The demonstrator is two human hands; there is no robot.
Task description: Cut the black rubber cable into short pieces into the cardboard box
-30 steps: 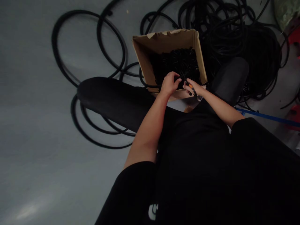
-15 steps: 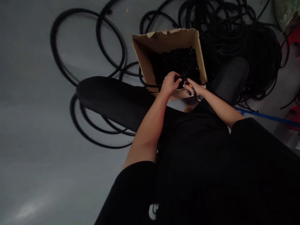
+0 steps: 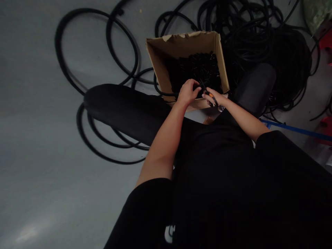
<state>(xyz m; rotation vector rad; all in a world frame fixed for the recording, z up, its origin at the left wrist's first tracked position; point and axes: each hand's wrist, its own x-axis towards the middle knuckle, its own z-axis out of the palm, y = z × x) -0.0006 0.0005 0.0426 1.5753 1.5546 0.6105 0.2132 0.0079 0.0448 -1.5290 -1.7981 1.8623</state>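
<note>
My left hand (image 3: 187,92) is closed around a black hose (image 3: 167,93) over the near edge of an open cardboard box (image 3: 189,43). That hose comes in from the left, across the box wall. A pair of scissors (image 3: 211,95) with black and orange handles is in my right hand (image 3: 219,99), just right of the left hand. Its thin blades point up and left towards the left fingertips. Many short black pieces (image 3: 199,65) lie inside the box beneath both hands; the hose's end is too dark to make out.
Loose loops of black hose (image 3: 58,52) lie on the grey floor (image 3: 38,138) at the left. A tangled heap of black hose (image 3: 249,38) sits beyond and right of the box. My legs flank the box. A blue strip (image 3: 298,129) and red objects (image 3: 326,41) are at the right.
The scissors have shifted slightly in my right hand, and their blades show more clearly apart from the hose. My left hand has stayed in nearly the same place.
</note>
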